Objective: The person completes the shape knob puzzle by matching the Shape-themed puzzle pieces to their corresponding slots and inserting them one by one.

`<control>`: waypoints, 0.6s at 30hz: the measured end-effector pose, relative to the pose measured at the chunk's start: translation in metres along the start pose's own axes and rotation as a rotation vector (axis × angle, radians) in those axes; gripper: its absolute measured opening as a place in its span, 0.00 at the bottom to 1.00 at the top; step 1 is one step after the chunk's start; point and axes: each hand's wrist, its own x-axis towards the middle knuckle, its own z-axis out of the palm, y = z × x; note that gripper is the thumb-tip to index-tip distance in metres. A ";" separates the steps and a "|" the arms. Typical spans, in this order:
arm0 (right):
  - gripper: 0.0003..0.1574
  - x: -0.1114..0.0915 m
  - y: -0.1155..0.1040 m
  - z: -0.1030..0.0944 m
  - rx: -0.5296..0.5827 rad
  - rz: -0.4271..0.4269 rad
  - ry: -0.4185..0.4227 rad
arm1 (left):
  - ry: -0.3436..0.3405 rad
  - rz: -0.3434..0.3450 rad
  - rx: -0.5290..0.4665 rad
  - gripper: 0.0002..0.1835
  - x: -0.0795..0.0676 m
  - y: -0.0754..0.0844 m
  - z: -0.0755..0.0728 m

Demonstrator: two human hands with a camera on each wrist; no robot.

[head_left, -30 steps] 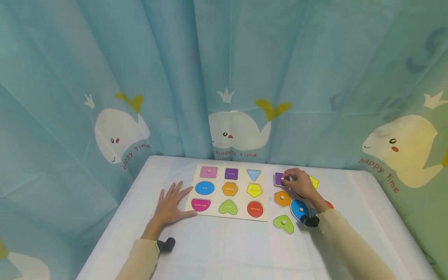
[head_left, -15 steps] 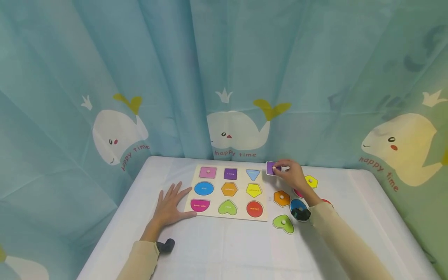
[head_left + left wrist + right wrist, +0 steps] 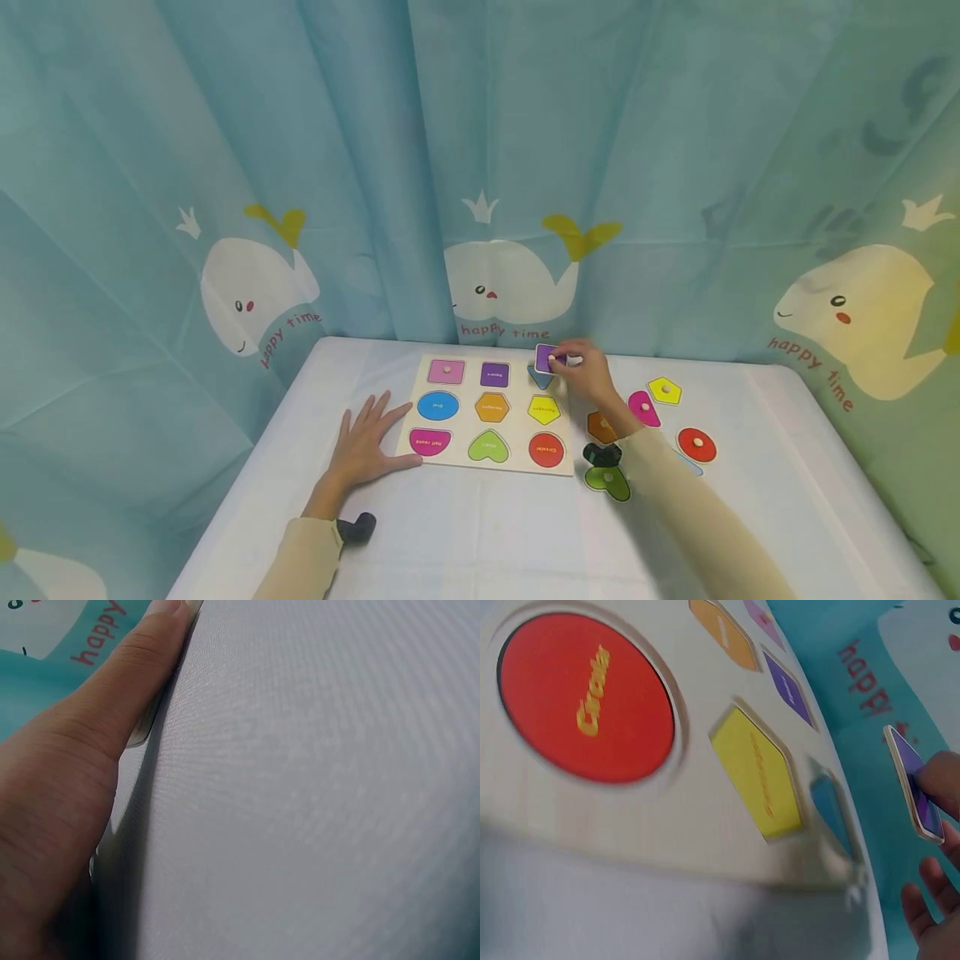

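Observation:
A pale wooden shape puzzle board (image 3: 519,427) lies on the table with coloured, labelled recesses. Its pink rectangle piece (image 3: 447,371) sits in the far-left recess, white knob upward. My right hand (image 3: 592,377) pinches the knob of a purple square puzzle piece (image 3: 543,356). This piece hangs raised over the board's far-right corner, partly covering the blue triangle recess (image 3: 542,380). In the right wrist view the purple piece (image 3: 905,754) is tilted, clear of the board. My left hand (image 3: 363,442) rests with spread fingers at the board's left edge, its thumb near the half-round recess.
Loose knobbed pieces lie right of the board: a yellow pentagon (image 3: 665,390), magenta half-round (image 3: 643,408), red circle (image 3: 697,445), green heart (image 3: 611,483), orange hexagon (image 3: 600,427) and a blue piece (image 3: 690,465) partly under the sleeve. A whale-print curtain (image 3: 495,150) hangs behind the table.
My right hand has lifted the purple square from among the loose pieces and carried it left over the board's far-right corner. The left hand has stayed in place.

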 end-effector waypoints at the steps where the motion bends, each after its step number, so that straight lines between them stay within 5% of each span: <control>1: 0.13 0.000 -0.002 0.004 0.006 0.003 -0.001 | 0.001 0.001 0.002 0.53 0.000 0.000 0.000; 9: 0.11 0.002 -0.012 0.034 0.028 0.050 0.010 | -0.002 -0.003 0.004 0.53 -0.001 -0.001 0.000; 18: 0.09 0.004 -0.020 0.058 0.063 -0.035 0.028 | 0.002 0.000 0.006 0.54 -0.002 0.000 0.001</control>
